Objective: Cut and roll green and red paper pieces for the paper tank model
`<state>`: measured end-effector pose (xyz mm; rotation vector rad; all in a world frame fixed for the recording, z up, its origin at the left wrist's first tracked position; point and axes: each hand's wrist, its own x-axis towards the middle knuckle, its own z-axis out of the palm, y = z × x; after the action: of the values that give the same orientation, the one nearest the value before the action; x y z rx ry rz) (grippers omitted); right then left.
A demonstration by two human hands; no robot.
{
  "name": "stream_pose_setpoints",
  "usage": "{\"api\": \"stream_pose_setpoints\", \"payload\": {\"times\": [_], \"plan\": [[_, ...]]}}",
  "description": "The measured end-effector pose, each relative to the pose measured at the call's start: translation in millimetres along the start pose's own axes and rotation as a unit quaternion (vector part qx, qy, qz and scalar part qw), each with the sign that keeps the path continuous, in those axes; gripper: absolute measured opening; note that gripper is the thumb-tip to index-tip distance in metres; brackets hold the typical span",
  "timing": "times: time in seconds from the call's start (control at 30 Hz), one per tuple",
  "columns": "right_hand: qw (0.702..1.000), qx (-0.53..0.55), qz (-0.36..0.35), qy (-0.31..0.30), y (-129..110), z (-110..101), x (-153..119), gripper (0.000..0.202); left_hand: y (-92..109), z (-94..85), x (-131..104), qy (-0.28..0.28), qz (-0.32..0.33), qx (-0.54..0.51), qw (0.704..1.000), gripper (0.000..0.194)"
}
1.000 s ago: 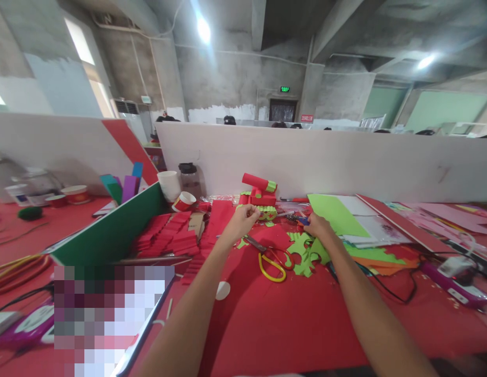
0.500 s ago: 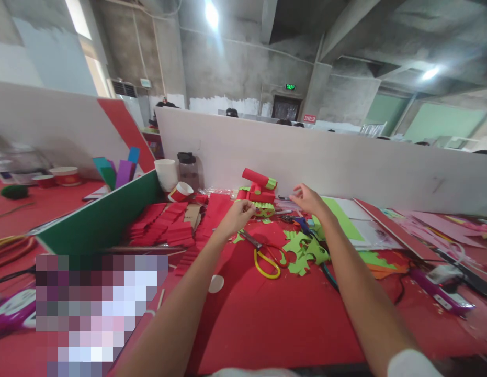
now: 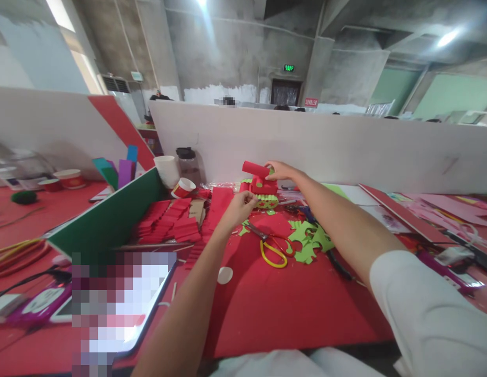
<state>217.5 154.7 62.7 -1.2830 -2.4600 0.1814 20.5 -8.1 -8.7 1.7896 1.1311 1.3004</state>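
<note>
A red and green craft model like a toy tank (image 3: 265, 187) stands at the far side of the table by the white partition. A red tube with a green end lies on its top, and its green side has a scalloped edge and red stars. My right hand (image 3: 281, 171) reaches over the back of the tank, fingers curled on the tube's green end. My left hand (image 3: 242, 206) is just left of the tank's green side, thumb and finger pinched; whatever is in them is too small to make out. Yellow and red-handled scissors (image 3: 273, 253) lie partly open in front.
Green cut-out scraps (image 3: 308, 241) lie right of the scissors. Folded red strips (image 3: 165, 217) are stacked at left beside a green board (image 3: 110, 209). A phone (image 3: 149, 309) lies front left. Cups and a dark-lidded bottle (image 3: 188, 166) stand at the back.
My right hand has moved left and forward from beside the model onto the tube's end. The tube's green end is now mostly covered. My left hand stays pinched near the model.
</note>
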Motion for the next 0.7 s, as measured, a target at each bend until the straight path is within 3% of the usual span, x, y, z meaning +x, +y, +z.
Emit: {"api": "stream_pose_setpoints", "payload": {"times": [0.17,0.43,0.6,0.7], "plan": [[0.998,-0.052,-0.028,-0.008,-16.9,-8.5,0.3,0.057,-4.6,1.4,0.5,-0.003,-0.007,0.003,1.000,0.013],[0.994,-0.101,0.006,0.029,-51.9,-11.2,-16.4,0.063,-0.2,-10.2,-0.7,0.029,0.004,0.004,1.000,0.014],[0.998,0.061,0.031,0.013,-38.6,-18.5,-17.7,0.052,1.0,-13.4,0.5,0.048,-0.005,0.003,0.999,0.015],[0.978,0.185,0.094,-0.002,-16.7,-15.8,-19.6,0.037,2.3,-12.0,0.0,0.052,-0.010,0.006,0.999,0.014]]}}
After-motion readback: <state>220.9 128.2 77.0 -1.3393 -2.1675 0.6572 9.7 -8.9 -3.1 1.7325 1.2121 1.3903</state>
